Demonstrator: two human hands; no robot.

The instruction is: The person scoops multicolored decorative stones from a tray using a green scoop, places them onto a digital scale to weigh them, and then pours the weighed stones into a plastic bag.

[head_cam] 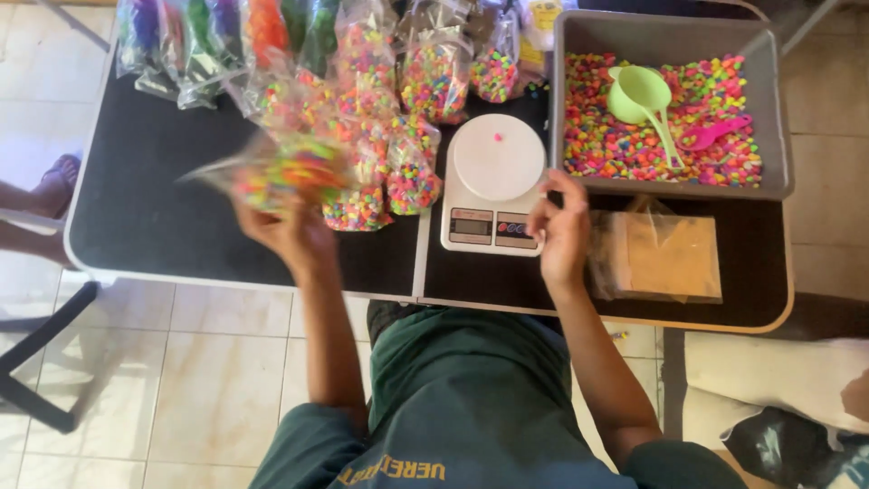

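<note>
The left hand [290, 226] is raised, clamped on a blurred bag of coloured pebbles [281, 172], long axis running 9 to 3 o'clock. The right hand [561, 231] is held at the scale's [493, 181] 4 o'clock edge, fingers loosely apart.

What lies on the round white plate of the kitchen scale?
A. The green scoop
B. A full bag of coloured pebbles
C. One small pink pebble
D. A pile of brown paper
C: the scale carries only one small pink pebble on its plate, while the green scoop lies in the grey tray and the blurred bag of coloured pebbles is in the left hand.
</note>
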